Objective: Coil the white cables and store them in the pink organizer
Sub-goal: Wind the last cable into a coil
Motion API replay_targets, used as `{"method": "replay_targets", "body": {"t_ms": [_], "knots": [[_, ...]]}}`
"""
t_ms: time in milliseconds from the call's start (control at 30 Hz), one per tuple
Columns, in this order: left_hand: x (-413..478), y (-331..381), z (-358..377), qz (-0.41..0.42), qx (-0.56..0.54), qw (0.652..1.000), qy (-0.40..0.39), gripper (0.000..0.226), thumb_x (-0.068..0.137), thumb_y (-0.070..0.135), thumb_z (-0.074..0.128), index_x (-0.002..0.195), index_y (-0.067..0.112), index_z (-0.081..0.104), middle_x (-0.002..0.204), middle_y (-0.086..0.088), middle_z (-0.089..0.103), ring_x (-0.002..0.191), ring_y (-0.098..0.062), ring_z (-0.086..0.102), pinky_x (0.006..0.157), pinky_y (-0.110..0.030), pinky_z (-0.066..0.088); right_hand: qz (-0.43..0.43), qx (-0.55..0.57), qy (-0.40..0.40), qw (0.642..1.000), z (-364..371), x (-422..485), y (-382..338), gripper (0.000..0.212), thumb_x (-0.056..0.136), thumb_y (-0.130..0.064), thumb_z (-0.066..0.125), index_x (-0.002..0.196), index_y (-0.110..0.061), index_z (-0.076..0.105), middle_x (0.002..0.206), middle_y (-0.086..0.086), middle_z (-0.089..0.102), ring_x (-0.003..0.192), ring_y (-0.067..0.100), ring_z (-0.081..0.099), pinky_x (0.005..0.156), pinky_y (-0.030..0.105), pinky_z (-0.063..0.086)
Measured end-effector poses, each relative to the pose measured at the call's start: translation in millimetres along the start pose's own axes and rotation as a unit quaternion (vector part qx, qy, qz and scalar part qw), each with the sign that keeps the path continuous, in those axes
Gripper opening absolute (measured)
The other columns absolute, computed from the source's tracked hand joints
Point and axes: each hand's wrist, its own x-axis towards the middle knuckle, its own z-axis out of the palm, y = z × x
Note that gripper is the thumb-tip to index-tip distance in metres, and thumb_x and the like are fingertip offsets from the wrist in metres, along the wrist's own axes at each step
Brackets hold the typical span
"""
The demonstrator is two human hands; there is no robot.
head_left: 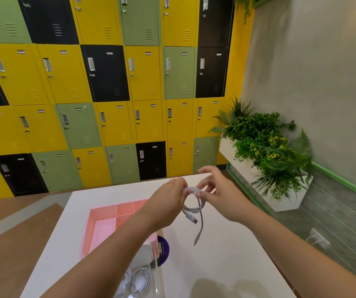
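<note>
your left hand (168, 198) curls its fingers round one side of a loosely looped white cable (194, 208). your right hand (220, 196) pinches the same loops from the other side, above the counter (226, 254). both plug ends hang loose, so this coil looks unfinished. the pink organizer (101, 229) lies under your left forearm, and its visible compartments hold no cable. more white cables (140, 280) sit in a clear box at the near edge, so most of the job seems ahead.

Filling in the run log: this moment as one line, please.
phase: coiling | left hand: grips white cable loop | right hand: pinches loop | pink organizer: cable not yet inside
</note>
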Motion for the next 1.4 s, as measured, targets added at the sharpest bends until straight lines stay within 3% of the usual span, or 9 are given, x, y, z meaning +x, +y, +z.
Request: {"method": "replay_targets", "body": {"t_ms": [100, 233, 467, 600, 767, 1000, 1133, 1267, 1400], "knots": [[1.3, -0.8, 3.6, -0.010, 0.027, 0.999, 0.024, 0.022, 0.103, 0.037, 0.033, 0.094, 0.022, 0.046, 0.085, 0.004, 0.050, 0.072, -0.010, 0.046, 0.059, -0.022, 0.036, -0.079, -0.100, 0.095, 0.987, 7.7, -4.4, -6.0, 0.053, 0.086, -0.019, 0.070, 0.129, -0.031, 0.041, 0.093, -0.011, 0.053, 0.078, 0.008, 0.051, 0.065, 0.021, 0.047], [3.3, 1.0, 5.2, -0.013, 0.029, 0.999, 0.036, 0.028, 0.103, 0.038, 0.032, 0.092, 0.018, 0.048, 0.081, 0.002, 0.051, 0.071, -0.012, 0.045, 0.060, -0.027, 0.037, -0.105, -0.144, 0.093, 0.980, 18.3, -11.3, -3.1, 0.054, 0.087, -0.017, 0.068, 0.133, -0.026, 0.041, 0.092, -0.009, 0.057, 0.078, 0.007, 0.055, 0.067, 0.014, 0.045], [-1.0, 9.8, 5.8, -0.040, -0.105, 0.993, -0.032, 0.034, 0.104, 0.037, 0.028, 0.093, 0.011, 0.047, 0.080, -0.003, 0.049, 0.071, -0.014, 0.041, 0.064, -0.030, 0.034, -0.111, -0.142, 0.121, 0.976, 21.6, -12.5, 3.4, 0.048, 0.088, -0.016, 0.067, 0.131, -0.022, 0.045, 0.099, -0.004, 0.062, 0.082, 0.008, 0.059, 0.075, 0.019, 0.054], [-1.6, 10.0, 5.9, -0.052, -0.163, 0.984, -0.048, 0.032, 0.104, 0.036, 0.029, 0.092, 0.013, 0.047, 0.080, -0.002, 0.048, 0.073, -0.014, 0.041, 0.067, -0.032, 0.035, -0.129, -0.132, 0.142, 0.972, 25.7, -14.3, 9.4, 0.049, 0.088, -0.015, 0.068, 0.131, -0.022, 0.046, 0.095, -0.010, 0.056, 0.081, 0.006, 0.056, 0.070, 0.013, 0.049], [-3.3, 12.1, 6.3, -0.047, -0.185, 0.980, -0.048, 0.028, 0.104, 0.036, 0.028, 0.089, 0.019, 0.045, 0.080, 0.000, 0.048, 0.074, -0.012, 0.042, 0.068, -0.029, 0.036, -0.149, -0.126, 0.161, 0.967, 27.8, -11.6, 12.5, 0.044, 0.090, -0.014, 0.065, 0.130, -0.020, 0.048, 0.089, -0.011, 0.053, 0.079, 0.009, 0.058, 0.071, 0.024, 0.056], [-4.5, 10.1, 6.9, -0.060, -0.241, 0.967, -0.054, 0.027, 0.104, 0.037, 0.032, 0.088, 0.023, 0.049, 0.086, 0.003, 0.054, 0.079, -0.010, 0.049, 0.073, -0.029, 0.041, -0.147, -0.102, 0.161, 0.971, 29.6, -9.3, 16.8, 0.037, 0.092, -0.012, 0.061, 0.125, -0.021, 0.046, 0.087, -0.005, 0.060, 0.076, 0.013, 0.060, 0.070, 0.030, 0.057], [-6.4, 6.2, 6.5, -0.068, -0.163, 0.983, -0.056, 0.028, 0.104, 0.037, 0.033, 0.101, 0.019, 0.054, 0.095, 0.000, 0.061, 0.087, -0.013, 0.055, 0.075, -0.031, 0.044, -0.101, -0.065, 0.100, 0.988, 30.7, -10.4, 16.9, 0.035, 0.093, -0.014, 0.059, 0.124, -0.024, 0.045, 0.086, -0.009, 0.057, 0.079, 0.009, 0.059, 0.069, 0.021, 0.054], [-11.0, 3.9, 11.9, -0.042, -0.025, 0.998, -0.041, 0.030, 0.104, 0.040, 0.028, 0.102, 0.020, 0.050, 0.094, -0.002, 0.061, 0.087, -0.019, 0.055, 0.077, -0.039, 0.045, -0.028, -0.017, -0.018, 0.999, 22.7, -6.2, 10.1, 0.028, 0.097, -0.016, 0.053, 0.121, -0.027, 0.045, 0.086, -0.007, 0.053, 0.075, 0.008, 0.055, 0.061, 0.015, 0.044], [-12.8, 7.4, 18.3, -0.008, 0.099, 0.995, -0.001, 0.016, 0.102, 0.025, 0.041, 0.116, 0.020, 0.047, 0.102, -0.002, 0.059, 0.092, -0.019, 0.050, 0.079, -0.033, 0.039, 0.027, 0.057, -0.080, 0.995, 14.5, -4.3, 7.1, 0.025, 0.099, -0.020, 0.051, 0.121, -0.029, 0.047, 0.089, -0.003, 0.050, 0.072, 0.010, 0.051, 0.061, 0.019, 0.043]]}}
